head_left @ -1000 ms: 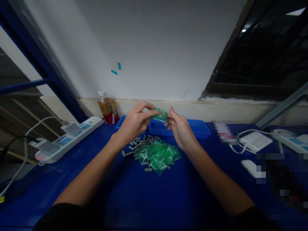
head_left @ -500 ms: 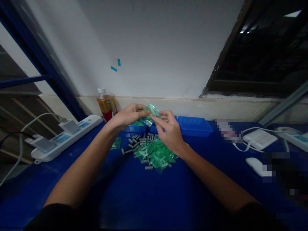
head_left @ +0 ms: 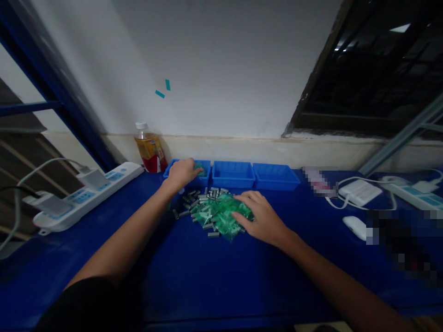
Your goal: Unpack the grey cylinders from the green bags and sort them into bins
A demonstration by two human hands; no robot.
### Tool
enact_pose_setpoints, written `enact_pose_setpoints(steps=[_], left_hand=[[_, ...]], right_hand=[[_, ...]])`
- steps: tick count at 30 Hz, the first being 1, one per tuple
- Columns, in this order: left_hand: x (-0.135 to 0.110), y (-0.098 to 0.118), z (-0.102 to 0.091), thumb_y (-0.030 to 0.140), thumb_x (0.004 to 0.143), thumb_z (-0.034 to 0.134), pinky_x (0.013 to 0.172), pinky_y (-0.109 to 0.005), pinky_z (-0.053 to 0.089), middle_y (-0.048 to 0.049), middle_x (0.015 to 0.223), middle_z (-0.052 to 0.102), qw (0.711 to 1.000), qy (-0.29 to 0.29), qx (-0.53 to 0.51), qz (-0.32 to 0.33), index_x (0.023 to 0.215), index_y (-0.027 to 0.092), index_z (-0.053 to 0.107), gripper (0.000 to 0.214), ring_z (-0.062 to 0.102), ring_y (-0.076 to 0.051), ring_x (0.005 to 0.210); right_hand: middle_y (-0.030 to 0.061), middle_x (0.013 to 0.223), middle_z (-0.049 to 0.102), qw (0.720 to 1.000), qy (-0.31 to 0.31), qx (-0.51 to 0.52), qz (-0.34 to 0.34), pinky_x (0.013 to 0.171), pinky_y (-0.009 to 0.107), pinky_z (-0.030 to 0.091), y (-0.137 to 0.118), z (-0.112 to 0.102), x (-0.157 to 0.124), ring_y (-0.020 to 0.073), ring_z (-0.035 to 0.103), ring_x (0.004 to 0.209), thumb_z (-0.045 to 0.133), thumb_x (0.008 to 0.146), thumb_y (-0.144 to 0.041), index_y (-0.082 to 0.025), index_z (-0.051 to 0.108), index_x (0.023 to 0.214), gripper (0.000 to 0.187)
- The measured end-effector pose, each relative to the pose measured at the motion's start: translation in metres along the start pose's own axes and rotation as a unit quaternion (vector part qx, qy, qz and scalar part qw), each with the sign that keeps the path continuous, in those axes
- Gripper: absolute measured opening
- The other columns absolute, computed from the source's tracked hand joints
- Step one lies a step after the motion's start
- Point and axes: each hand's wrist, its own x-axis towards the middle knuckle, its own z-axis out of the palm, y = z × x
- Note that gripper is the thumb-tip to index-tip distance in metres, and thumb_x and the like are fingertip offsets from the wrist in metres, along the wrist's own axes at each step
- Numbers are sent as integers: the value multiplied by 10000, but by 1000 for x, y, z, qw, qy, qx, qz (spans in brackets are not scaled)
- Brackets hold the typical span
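Note:
My left hand [head_left: 182, 174] is over the left blue tray at the back, its fingers bent together at a small green plastic bag [head_left: 200, 170]. The hand hides part of that bag and of the tray. My right hand [head_left: 259, 214] reaches over the right side of a heap of green plastic bags [head_left: 221, 214], thumb and fingers apart, with nothing seen between them. Short metal cylinders [head_left: 213, 234] lie around and under the heap, mostly at its left and back.
Blue trays stand in a row by the wall, including a middle one [head_left: 233, 183] and a right one [head_left: 277, 184]. A drink bottle [head_left: 150, 150] and power strip [head_left: 93, 193] are at left. A white adapter [head_left: 360, 191] with cables and a white mouse [head_left: 355, 227] lie at right.
My hands have parted. The left moved left and down to the left tray with the green bag both hands held; the right let go and came down to the heap.

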Motion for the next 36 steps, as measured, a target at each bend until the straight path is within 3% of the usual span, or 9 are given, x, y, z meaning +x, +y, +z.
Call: enact_pose_setpoints(steps=[4,9,12,16,22,26,30,33,36], left_hand=[[-37,26,-14,455,891,427,880,-415,412,-188,1023,615,976,160,53,138,1035,76,593,438,533,-306,1024],[-94,35,-17,492,895,414,785,-340,468,-85,930,638,957,-48,-53,282,1026,168,604,398,599,-222,877],[-111,26,-13,574,806,518,838,-379,469,-110,1064,625,954,-116,-38,275,1148,191,577,517,586,-274,1001],[-113,18,-13,391,834,518,836,-383,480,-103,1102,639,963,-101,-5,249,1164,212,570,379,615,-278,982],[-121,23,-13,169,872,396,736,-315,516,-85,965,691,972,90,-104,191,1149,166,512,300,668,-207,824],[-139,36,-8,71,879,380,888,-323,501,-83,1179,623,912,182,-208,304,1091,204,451,260,587,-180,1101],[-153,50,-4,22,839,421,1033,-423,407,-95,1340,474,860,170,-181,445,1052,222,507,305,412,-225,1285],[-157,54,-2,50,827,483,1047,-457,378,-98,1363,352,877,179,-169,411,1056,242,553,307,324,-260,1321],[-157,55,-3,213,825,577,997,-476,402,-101,1269,345,910,174,-195,321,1059,248,587,237,355,-282,1246]], right_hand=[[124,1195,551,999,-38,-13,-17,966,465,360,-6,-2,-7,275,438,1179,572,813,-492,-206,554,1220,498],[127,1189,561,997,-65,-32,-27,957,473,359,-9,-1,-8,275,448,1164,541,837,-490,-211,582,1192,453],[135,1187,556,997,-61,-46,-23,948,479,360,-8,-1,-11,285,439,1166,517,860,-458,-194,580,1190,428],[145,1185,548,997,-45,-50,-21,934,482,364,-10,1,-12,303,416,1180,528,854,-445,-173,590,1161,415],[108,1044,607,998,51,20,-15,872,442,372,-26,-5,-11,275,474,1061,585,814,-403,-179,598,1097,361],[29,777,618,972,62,211,79,752,356,393,-44,-12,-11,190,541,809,468,879,-415,-195,623,884,268],[-12,656,541,890,68,416,175,571,260,387,-47,-8,-10,122,488,601,445,880,-417,-185,562,743,294],[-36,597,486,872,107,436,198,488,224,353,-40,-1,-9,97,441,526,527,834,-389,-175,552,725,241],[-46,538,458,908,149,351,176,448,216,331,-33,0,-9,89,422,473,520,846,-356,-170,600,748,225]])
